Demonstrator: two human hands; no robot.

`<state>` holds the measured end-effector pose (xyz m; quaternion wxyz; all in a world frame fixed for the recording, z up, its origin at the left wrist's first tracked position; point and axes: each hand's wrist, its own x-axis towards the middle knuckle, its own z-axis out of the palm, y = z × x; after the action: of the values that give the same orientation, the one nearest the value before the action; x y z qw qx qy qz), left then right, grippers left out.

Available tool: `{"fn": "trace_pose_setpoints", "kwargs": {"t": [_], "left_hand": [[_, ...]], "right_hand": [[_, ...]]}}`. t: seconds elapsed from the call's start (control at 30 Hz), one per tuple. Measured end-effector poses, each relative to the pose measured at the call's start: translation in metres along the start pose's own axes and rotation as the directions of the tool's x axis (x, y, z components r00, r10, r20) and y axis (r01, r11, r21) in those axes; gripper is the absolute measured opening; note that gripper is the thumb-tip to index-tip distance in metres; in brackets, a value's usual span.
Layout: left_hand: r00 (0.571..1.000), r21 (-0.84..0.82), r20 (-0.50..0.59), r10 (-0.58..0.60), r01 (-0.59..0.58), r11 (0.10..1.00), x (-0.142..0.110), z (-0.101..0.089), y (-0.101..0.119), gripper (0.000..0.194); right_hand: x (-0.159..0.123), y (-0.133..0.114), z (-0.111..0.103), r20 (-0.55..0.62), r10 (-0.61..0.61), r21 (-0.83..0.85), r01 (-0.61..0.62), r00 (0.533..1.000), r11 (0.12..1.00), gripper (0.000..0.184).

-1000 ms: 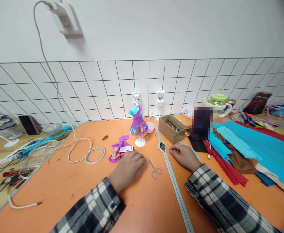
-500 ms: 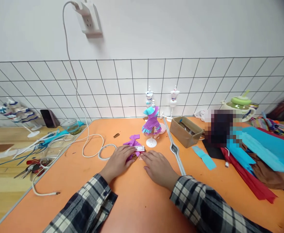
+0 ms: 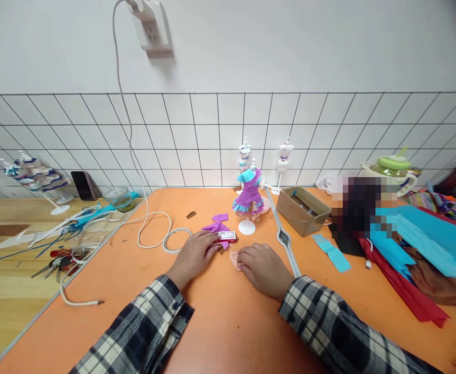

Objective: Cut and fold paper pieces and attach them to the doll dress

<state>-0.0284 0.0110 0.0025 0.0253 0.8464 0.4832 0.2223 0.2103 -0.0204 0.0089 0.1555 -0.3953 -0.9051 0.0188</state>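
My left hand [image 3: 194, 255] is closed on the near end of a small red-and-white box [image 3: 226, 236], fingers over its top and thumb along the near side. Crumpled purple crepe paper pieces [image 3: 217, 225] lie behind and partly under the box. To the right, my right hand [image 3: 264, 265] is closed on a pale pink scrap [image 3: 234, 261], which shows flat on the table at its fingertips; the grip itself is partly hidden. Beyond both hands stands a small white dress form [image 3: 247, 226] wearing a purple and blue ruffled paper dress [image 3: 248, 195].
A cardboard box [image 3: 304, 214] and a grey-white strap [image 3: 284, 239] are right of the dress form. Crepe paper strips [image 3: 426, 259] cover the right side. At left, a white cable [image 3: 150, 246] coils across the orange mat [image 3: 134, 280], with scissors [image 3: 50, 268] beyond its edge.
My right hand has moved slightly apart from the left, with the pink scrap now showing beside its fingers. The red side of the small box has come into sight. The view has shifted slightly.
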Motion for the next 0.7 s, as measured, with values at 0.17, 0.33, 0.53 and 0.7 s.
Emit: {"fn": "trace_pose_setpoints", "kwargs": {"t": [0.17,0.33,0.53,0.7], "left_hand": [[0.988,-0.065,-0.016,-0.156,0.154,0.986,0.003,0.011,-0.006,0.031],[0.984,-0.070,-0.019,-0.178,0.176,0.982,0.003,0.018,-0.013,0.032],[0.990,-0.062,-0.005,-0.143,0.143,0.988,0.003,0.015,-0.015,0.032],[0.997,0.000,-0.078,-0.028,0.028,1.000,0.001,-0.002,-0.006,0.031]], "right_hand": [[0.017,-0.012,0.006,-0.030,-0.060,-0.016,0.060,0.998,0.998,0.014],[0.025,-0.016,0.019,-0.040,-0.050,0.028,0.051,0.998,0.998,0.031],[0.013,-0.015,0.021,0.045,-0.065,-0.016,0.065,0.997,0.998,0.028],[-0.013,-0.014,0.005,0.131,-0.072,0.015,0.070,0.989,0.997,0.023]]}}
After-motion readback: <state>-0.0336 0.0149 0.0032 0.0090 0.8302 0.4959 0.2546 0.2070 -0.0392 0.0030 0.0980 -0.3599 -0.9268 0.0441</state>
